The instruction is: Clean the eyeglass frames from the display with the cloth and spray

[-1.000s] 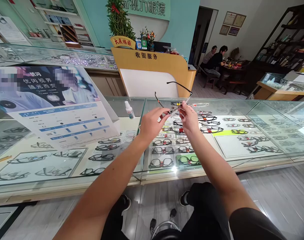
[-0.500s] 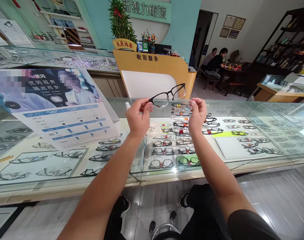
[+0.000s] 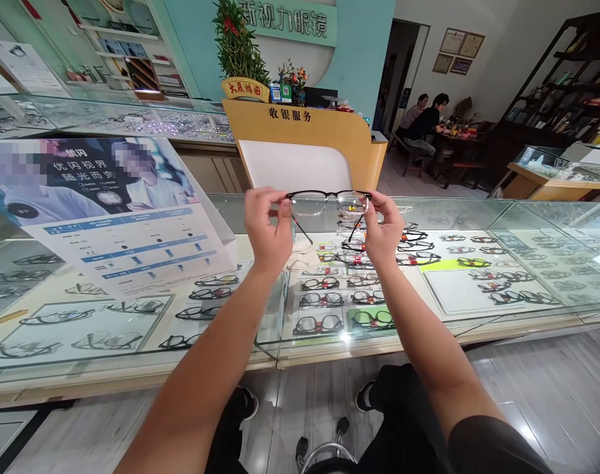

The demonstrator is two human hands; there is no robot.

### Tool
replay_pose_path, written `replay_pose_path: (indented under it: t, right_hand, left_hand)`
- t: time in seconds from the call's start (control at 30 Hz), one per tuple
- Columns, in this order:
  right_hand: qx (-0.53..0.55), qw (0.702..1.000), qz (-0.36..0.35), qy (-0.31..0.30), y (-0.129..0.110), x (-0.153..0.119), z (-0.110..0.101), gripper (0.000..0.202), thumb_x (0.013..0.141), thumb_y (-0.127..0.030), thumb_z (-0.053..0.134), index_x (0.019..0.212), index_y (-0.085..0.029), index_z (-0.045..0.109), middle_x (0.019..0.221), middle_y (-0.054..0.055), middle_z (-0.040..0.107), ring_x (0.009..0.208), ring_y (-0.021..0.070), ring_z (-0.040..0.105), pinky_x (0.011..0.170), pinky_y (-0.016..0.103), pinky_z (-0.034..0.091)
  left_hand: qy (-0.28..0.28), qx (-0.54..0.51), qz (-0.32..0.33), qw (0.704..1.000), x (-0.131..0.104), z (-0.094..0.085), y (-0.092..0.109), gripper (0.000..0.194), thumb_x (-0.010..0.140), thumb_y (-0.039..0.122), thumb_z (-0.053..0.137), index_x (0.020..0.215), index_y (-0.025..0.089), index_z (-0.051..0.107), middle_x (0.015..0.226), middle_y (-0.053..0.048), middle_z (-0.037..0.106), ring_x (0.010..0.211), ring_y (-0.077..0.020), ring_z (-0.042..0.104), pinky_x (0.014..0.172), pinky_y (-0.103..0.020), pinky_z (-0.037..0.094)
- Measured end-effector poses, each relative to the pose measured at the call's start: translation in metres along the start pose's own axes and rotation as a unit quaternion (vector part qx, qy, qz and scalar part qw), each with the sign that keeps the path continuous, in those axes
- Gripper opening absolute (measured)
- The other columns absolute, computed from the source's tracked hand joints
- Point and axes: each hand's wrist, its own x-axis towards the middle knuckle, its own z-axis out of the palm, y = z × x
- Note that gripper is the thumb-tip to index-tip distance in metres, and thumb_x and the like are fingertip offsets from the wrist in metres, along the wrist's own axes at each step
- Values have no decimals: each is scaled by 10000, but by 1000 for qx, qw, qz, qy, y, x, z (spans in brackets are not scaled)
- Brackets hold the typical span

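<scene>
One pair of black-browed eyeglasses with clear lenses (image 3: pixel 332 194): centre of frame, raised above the counter, front roughly level, temples unfolded and slanting down. Bare left hand (image 3: pixel 269 230): thumb and fingers pinched on the frame's left end. Bare right hand (image 3: pixel 385 229): thumb and fingers pinched on its right end. Long glass-topped display counter (image 3: pixel 329 357): across mid-frame, rows of dark-rimmed spectacles (image 3: pixel 321 299) beneath the hands. White-and-blue printed folded card sign (image 3: pixel 147 240): left of frame. Yellow wooden cash desk (image 3: pixel 304 125): upper centre.
</scene>
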Motion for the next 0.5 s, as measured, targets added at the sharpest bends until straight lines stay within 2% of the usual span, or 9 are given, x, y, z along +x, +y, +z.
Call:
replay_pose_path:
  t: [0.07, 0.13, 0.2, 0.33, 0.5]
  right_hand:
    - [6, 1000, -9, -4, -1, -1, 0, 241, 1051, -482, 709, 1183, -318, 828, 1153, 57, 834, 1063, 230, 775, 1049, 441, 622]
    - [-8, 1000, -14, -4, -2, -2, 0, 256, 1056, -496, 700, 1196, -330, 836, 1132, 54, 834, 1057, 234, 774, 1046, 450, 624]
    - [-38, 999, -21, 2, -3, -2, -1, 281, 1059, -516, 685, 1203, -333, 843, 1115, 58, 831, 1052, 242, 771, 1026, 457, 630]
    - [-63, 997, -54, 3, -5, -5, -1, 310, 1076, -523, 653, 1216, -332, 852, 1094, 73, 836, 1051, 258, 776, 1011, 476, 639]
    - [-61, 997, -51, 19, -5, -11, 2, 285, 1062, -508, 686, 1234, -341, 841, 1155, 74, 841, 1066, 266, 794, 1048, 509, 647]
  left_hand:
    - [-9, -22, -14, 1000, -1, 1, -1, 399, 1124, 636, 585, 1125, 256, 709, 1048, -70, 748, 950, -183, 749, 818, -324, 622]
    - [-23, -46, -39, 998, -3, 2, -3, 410, 1133, 656, 551, 1154, 268, 681, 934, -33, 720, 803, -156, 724, 764, -323, 621]
    - [-9, -46, -39, 998, -4, 3, -5, 434, 1123, 683, 554, 1145, 269, 682, 889, -15, 689, 733, -145, 689, 706, -325, 602]
    - [35, -40, -30, 998, -4, 4, 0, 448, 1117, 685, 566, 1192, 266, 709, 977, -34, 709, 812, -162, 716, 715, -347, 602]
    - [58, -112, -63, 990, -4, 7, 9, 302, 1092, 601, 678, 1144, 306, 642, 991, -30, 734, 913, -203, 784, 800, -403, 658]
